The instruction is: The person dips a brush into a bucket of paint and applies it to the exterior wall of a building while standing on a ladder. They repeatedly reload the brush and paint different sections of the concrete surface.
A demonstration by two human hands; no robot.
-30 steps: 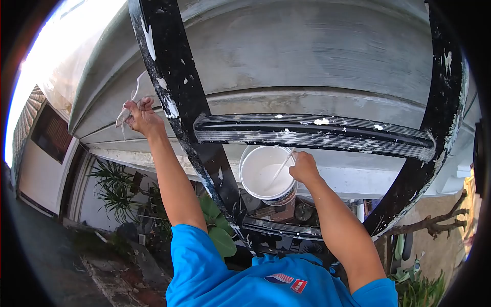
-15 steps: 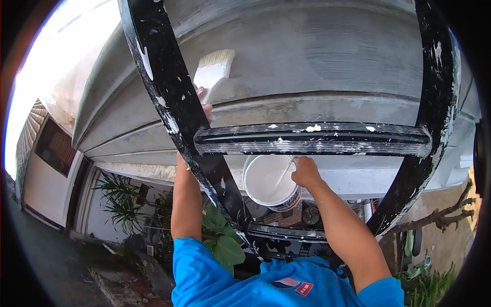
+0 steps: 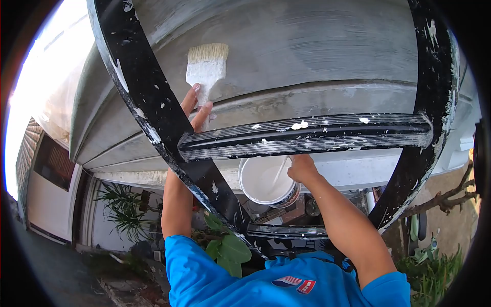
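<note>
My left hand (image 3: 197, 106), reaching up behind the ladder's left rail, grips a wide paintbrush (image 3: 206, 70) by its handle. The brush has pale bristles pointing up and a white, paint-coated body, and it is in front of the grey wall. Below the ladder's rung, a white bucket (image 3: 245, 190) holds whitish paint (image 3: 260, 179). My right hand (image 3: 302, 168) is closed at the bucket's right rim around the upper end of a thin pale stick (image 3: 280, 173), which slants down into the paint. The rung partly covers the bucket's top and the right hand's upper edge.
A black, paint-spattered ladder (image 3: 307, 135) stands between me and the grey moulded wall (image 3: 337, 56). A pale ledge (image 3: 353, 171) runs behind the bucket. Green leaves (image 3: 230, 251) and a spiky plant (image 3: 123, 207) are below left; a bare branch (image 3: 445, 199) is at right.
The paintbrush has turned more upright and shows its broad face; more of my left hand is visible. The view has shifted slightly. My right hand and the stick have moved little at the bucket.
</note>
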